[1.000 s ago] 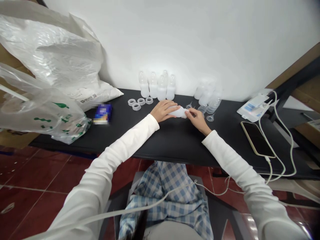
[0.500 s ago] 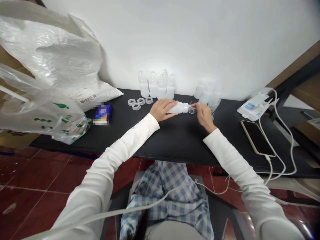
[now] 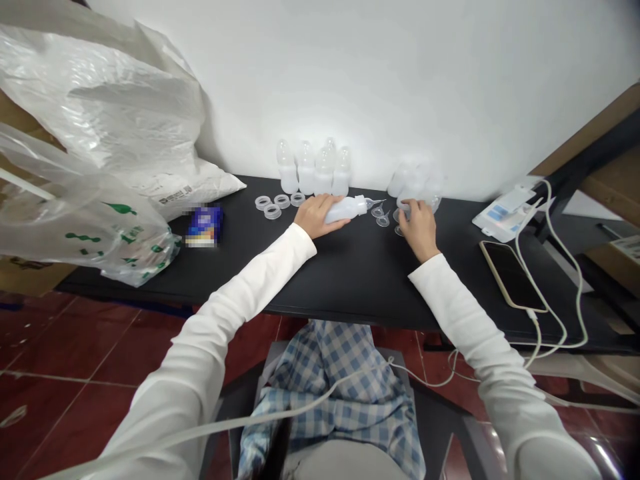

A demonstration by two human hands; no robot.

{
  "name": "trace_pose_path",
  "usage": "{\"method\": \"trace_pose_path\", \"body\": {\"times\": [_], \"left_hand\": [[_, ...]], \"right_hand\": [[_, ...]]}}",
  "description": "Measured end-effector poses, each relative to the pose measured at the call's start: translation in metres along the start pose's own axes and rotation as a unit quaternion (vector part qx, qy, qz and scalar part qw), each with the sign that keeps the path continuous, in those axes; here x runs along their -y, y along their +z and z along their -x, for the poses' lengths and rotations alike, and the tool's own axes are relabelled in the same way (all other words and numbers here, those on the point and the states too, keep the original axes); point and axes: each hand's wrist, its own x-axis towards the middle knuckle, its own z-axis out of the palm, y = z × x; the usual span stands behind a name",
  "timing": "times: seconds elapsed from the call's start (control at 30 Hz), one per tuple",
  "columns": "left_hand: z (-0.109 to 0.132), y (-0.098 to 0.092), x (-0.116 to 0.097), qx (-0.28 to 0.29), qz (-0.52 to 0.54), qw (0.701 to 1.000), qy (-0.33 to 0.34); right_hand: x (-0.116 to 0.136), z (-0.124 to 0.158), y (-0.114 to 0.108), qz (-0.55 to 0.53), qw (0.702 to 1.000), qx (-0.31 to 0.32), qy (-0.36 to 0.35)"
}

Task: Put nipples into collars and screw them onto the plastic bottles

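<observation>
On the black surface, upright bottles stand at twelve o'clock. The left hand has a clenched grip on a sideways plastic bottle at ten o'clock; the right hand pinches a clear plastic piece at one o'clock.

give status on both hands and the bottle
Left hand: grip on frosted plastic bottle, lying on its side on black table. Right hand: on clear plastic piece. Small clear funnel pieces between hands.
</observation>
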Motion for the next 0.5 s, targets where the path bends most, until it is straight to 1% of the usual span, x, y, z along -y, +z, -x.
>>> {"method": "trace_pose_path", "body": {"times": [0.07,0.13,0.2,0.27,0.33,0.43,0.5], "left_hand": [[0.000,-0.001,0.001,-0.005,-0.003,1.000,0.001],[0.000,-0.001,0.002,-0.011,-0.004,1.000,-0.003],[0.000,0.000,0.004,-0.016,-0.002,1.000,-0.012],[0.000,0.000,0.004,-0.014,0.003,1.000,-0.019],[0.000,0.000,0.004,-0.002,0.010,1.000,-0.017],[-0.001,-0.001,0.002,0.021,0.026,0.999,0.001],[-0.001,-0.002,0.000,0.033,0.035,0.999,0.019]], "right_hand": [[0.003,-0.002,-0.004,-0.061,0.997,-0.049,0.005],[0.008,-0.002,-0.007,-0.147,0.985,-0.094,0.016],[0.015,-0.001,-0.009,-0.237,0.965,-0.108,0.026],[0.022,0.002,-0.009,-0.315,0.944,-0.092,0.029],[0.031,0.006,-0.009,-0.374,0.925,-0.057,0.025],[0.041,0.011,-0.008,-0.429,0.903,-0.001,0.019],[0.046,0.014,-0.007,-0.444,0.895,0.026,0.011]]}}
